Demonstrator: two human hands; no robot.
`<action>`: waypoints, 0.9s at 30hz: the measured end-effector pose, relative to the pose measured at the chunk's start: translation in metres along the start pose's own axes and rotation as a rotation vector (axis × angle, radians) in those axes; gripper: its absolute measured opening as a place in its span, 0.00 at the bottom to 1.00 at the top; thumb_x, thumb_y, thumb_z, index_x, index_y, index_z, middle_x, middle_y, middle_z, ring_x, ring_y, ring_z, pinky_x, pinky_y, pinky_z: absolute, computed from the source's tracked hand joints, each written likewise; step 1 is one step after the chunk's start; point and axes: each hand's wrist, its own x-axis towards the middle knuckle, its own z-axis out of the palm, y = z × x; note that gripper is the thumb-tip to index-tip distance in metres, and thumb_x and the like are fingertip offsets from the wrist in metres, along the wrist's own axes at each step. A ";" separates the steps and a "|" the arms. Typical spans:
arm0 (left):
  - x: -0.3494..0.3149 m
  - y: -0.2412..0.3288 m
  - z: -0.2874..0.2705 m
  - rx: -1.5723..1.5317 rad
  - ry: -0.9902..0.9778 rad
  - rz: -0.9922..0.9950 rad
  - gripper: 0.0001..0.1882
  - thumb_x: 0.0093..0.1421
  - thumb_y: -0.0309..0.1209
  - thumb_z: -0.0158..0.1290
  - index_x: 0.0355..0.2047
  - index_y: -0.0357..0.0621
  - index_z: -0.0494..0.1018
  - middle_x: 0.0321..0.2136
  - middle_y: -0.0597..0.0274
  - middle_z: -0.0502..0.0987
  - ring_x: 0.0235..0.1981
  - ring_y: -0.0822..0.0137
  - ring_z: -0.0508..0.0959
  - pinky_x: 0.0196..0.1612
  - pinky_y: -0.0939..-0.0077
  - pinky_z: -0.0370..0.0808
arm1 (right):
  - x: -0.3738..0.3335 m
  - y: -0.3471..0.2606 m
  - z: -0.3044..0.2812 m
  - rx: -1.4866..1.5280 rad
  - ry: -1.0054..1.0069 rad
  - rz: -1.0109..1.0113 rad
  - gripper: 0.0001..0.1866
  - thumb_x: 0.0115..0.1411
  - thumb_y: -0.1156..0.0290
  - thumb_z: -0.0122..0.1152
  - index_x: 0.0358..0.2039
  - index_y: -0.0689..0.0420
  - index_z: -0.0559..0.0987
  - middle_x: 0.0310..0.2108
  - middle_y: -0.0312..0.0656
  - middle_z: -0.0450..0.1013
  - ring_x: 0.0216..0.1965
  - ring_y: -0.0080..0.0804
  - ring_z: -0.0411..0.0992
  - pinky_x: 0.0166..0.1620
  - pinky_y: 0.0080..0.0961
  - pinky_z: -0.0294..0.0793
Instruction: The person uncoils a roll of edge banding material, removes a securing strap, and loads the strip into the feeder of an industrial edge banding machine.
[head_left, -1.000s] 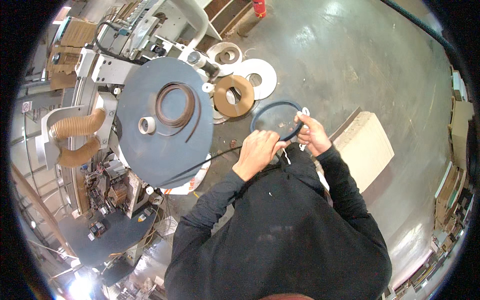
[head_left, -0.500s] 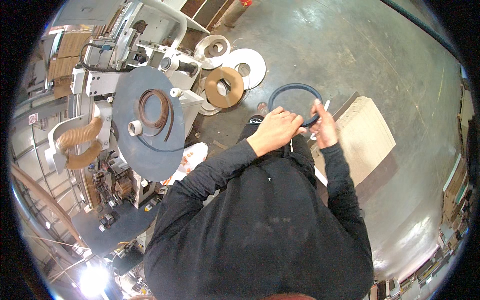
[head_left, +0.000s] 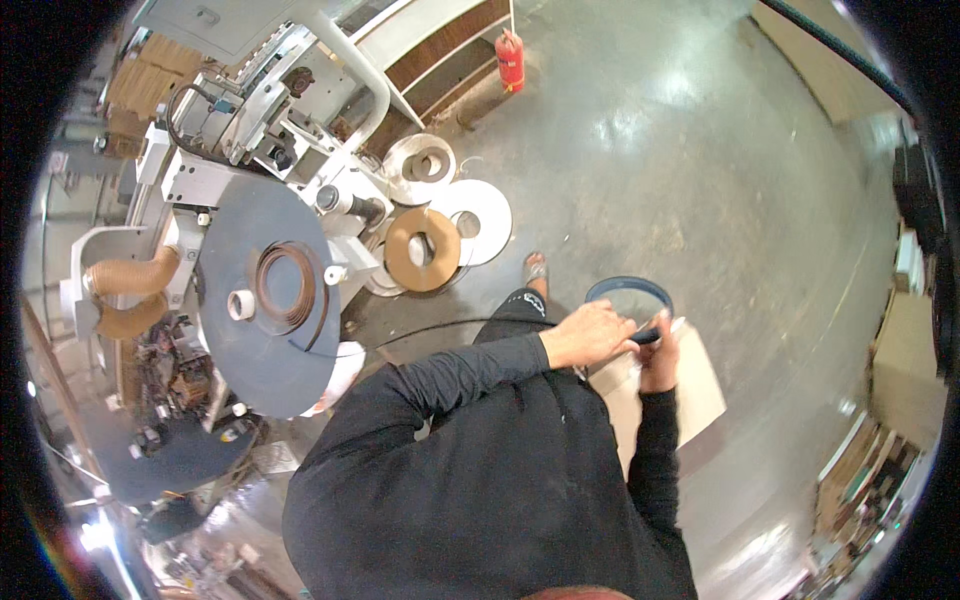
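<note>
A dark, ring-shaped coil of edge-banding strip (head_left: pixel 628 283) is held in front of my body, above the floor. My left hand (head_left: pixel 590 335) closes over its near left side. Gripping the near right side, my right hand (head_left: pixel 660 360) has its fingers bent around the band. A small white piece (head_left: pixel 679 325) shows by the right fingers; its kind is unclear. From the left hand a loose length of dark strip (head_left: pixel 430 324) runs left over my leg toward a large grey disc (head_left: pixel 225 350). On that disc lie a brown strip coil (head_left: pixel 267 285) and a small white roll (head_left: pixel 240 305).
A white machine (head_left: pixel 215 182) with a ribbed tan hose (head_left: pixel 135 272) stands at left. Beside it, white and brown reels (head_left: pixel 400 255) lie on the floor. A pale board (head_left: pixel 700 395) is right of my legs. A red fire extinguisher (head_left: pixel 510 62) stands far ahead.
The view has shifted, bringing the extinguisher and more floor into sight. Both hands still grip the coil, and the trailing strip now shows stretched across my leg to the left.
</note>
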 end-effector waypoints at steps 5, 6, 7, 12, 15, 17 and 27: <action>0.065 -0.040 -0.026 -0.144 -0.018 -0.129 0.22 0.68 0.51 0.57 0.36 0.43 0.74 0.25 0.51 0.81 0.32 0.45 0.81 0.43 0.53 0.76 | 0.050 -0.072 0.037 -0.163 -0.032 -0.023 0.18 0.70 0.54 0.61 0.25 0.44 0.70 0.17 0.24 0.61 0.14 0.17 0.56 0.19 0.19 0.52; 0.074 -0.049 -0.033 -0.149 -0.009 -0.144 0.22 0.67 0.51 0.57 0.36 0.43 0.74 0.26 0.51 0.81 0.33 0.44 0.81 0.44 0.52 0.77 | 0.063 -0.096 0.041 -0.112 -0.069 -0.070 0.18 0.70 0.55 0.61 0.24 0.44 0.68 0.16 0.24 0.59 0.13 0.18 0.55 0.18 0.21 0.52; 0.085 -0.061 -0.040 -0.166 0.031 -0.117 0.22 0.67 0.51 0.57 0.36 0.43 0.74 0.26 0.51 0.81 0.33 0.43 0.82 0.44 0.51 0.77 | 0.074 -0.124 0.042 -0.112 -0.026 0.008 0.14 0.71 0.58 0.60 0.28 0.46 0.71 0.19 0.26 0.63 0.17 0.18 0.60 0.22 0.22 0.54; 0.126 -0.098 -0.065 -0.145 0.198 -0.101 0.21 0.66 0.50 0.58 0.37 0.42 0.75 0.30 0.50 0.83 0.34 0.42 0.83 0.39 0.50 0.79 | 0.115 -0.175 0.086 -0.095 -0.227 -0.050 0.19 0.72 0.55 0.61 0.26 0.45 0.68 0.17 0.23 0.59 0.14 0.15 0.54 0.20 0.22 0.51; 0.146 -0.120 -0.083 -0.148 0.183 -0.294 0.20 0.66 0.47 0.59 0.37 0.41 0.75 0.27 0.47 0.81 0.33 0.40 0.83 0.35 0.47 0.79 | 0.133 -0.154 0.139 -0.388 -0.180 -0.211 0.16 0.73 0.57 0.61 0.29 0.51 0.76 0.21 0.24 0.65 0.20 0.14 0.60 0.23 0.22 0.53; 0.151 -0.139 -0.094 -0.209 0.184 -0.380 0.20 0.66 0.47 0.60 0.38 0.41 0.74 0.25 0.45 0.81 0.33 0.39 0.83 0.35 0.45 0.78 | 0.153 -0.155 0.163 -0.363 -0.243 -0.254 0.16 0.75 0.60 0.58 0.31 0.56 0.77 0.28 0.26 0.68 0.28 0.15 0.64 0.29 0.22 0.62; 0.210 -0.254 -0.136 -0.021 0.317 -0.307 0.16 0.62 0.39 0.64 0.38 0.38 0.76 0.32 0.48 0.80 0.39 0.43 0.80 0.51 0.51 0.73 | 0.310 -0.249 0.233 -0.091 -0.556 0.022 0.20 0.70 0.48 0.64 0.29 0.50 0.75 0.20 0.24 0.65 0.15 0.11 0.56 0.18 0.17 0.54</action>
